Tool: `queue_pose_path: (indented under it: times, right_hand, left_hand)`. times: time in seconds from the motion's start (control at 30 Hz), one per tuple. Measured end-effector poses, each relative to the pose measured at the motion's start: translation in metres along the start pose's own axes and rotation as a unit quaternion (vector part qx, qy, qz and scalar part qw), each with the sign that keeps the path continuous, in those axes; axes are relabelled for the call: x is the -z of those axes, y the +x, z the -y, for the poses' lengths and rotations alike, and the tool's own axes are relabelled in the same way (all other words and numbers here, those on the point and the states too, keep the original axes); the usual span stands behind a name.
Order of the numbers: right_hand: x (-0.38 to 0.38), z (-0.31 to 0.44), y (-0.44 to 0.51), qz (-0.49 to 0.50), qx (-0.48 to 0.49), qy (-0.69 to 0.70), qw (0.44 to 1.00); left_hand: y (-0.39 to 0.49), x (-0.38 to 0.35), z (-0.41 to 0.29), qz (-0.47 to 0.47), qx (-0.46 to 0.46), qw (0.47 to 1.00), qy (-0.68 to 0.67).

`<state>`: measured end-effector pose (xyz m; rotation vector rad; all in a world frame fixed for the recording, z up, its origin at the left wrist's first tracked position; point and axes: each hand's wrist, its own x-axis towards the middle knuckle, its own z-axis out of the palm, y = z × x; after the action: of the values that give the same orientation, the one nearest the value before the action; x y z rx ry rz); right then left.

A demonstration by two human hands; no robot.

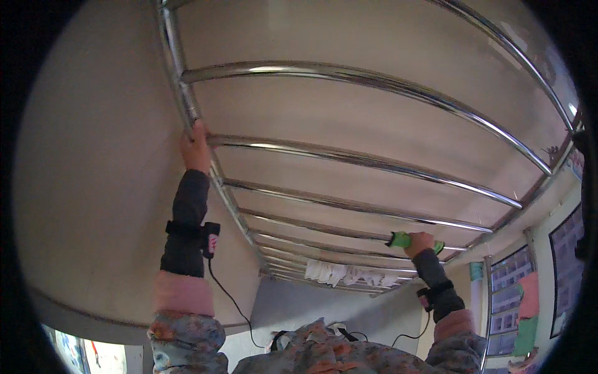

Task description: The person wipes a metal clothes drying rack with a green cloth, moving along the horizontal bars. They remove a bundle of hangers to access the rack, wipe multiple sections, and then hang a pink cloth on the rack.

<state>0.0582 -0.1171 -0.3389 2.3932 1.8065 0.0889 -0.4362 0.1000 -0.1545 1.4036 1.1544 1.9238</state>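
Note:
My left hand (196,147) is wrapped around the long metal side rail (229,205) of a rack, close to where a crossbar (299,148) joins it. My right hand (420,243) grips a green cloth (400,239) folded over a thinner-looking crossbar (322,227) farther along the rack, near its right side. Ends of the cloth show on both sides of the fist. The crossbars are shiny round tubes, running between two side rails.
White cloths (327,272) hang over the far bars. A pale flat surface (327,107) lies behind the rack. Barred windows (509,280) stand at right, beside pink and green cloths (527,313). Cables (229,294) trail from straps on both forearms.

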Motion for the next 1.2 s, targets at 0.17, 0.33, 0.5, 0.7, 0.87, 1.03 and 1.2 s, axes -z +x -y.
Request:
queue_pose_path:
  times: [0.17,0.33,0.5,0.7,0.87,1.03,1.2]
  right_hand:
    - [0.024,0.145,0.023,0.027,0.084,0.046,0.995]
    - [0.052,0.283,0.041,0.012,0.129,0.119,0.984]
    - [0.07,0.376,0.052,0.01,0.187,0.185,0.965]
    - [0.073,0.444,0.065,-0.011,0.221,0.218,0.95]
    - [0.07,0.448,0.064,-0.022,0.252,0.198,0.947]
    - [0.072,0.419,0.054,-0.04,0.32,0.128,0.938]
    - [0.059,0.331,0.032,-0.11,0.269,0.177,0.941]
  left_hand:
    - [-0.005,-0.005,-0.005,-0.016,0.02,1.0,0.002]
    - [-0.004,0.0,-0.003,-0.002,0.0,1.0,0.008]
    - [-0.001,0.006,-0.002,-0.002,-0.006,0.999,-0.034]
    - [-0.001,0.009,0.0,0.005,-0.021,0.999,-0.048]
    - [-0.001,0.013,0.005,-0.003,-0.019,0.999,-0.028]
    - [0.006,0.026,0.002,-0.005,-0.006,0.999,-0.043]
    - [0.015,0.038,-0.006,-0.036,0.013,0.999,-0.031]
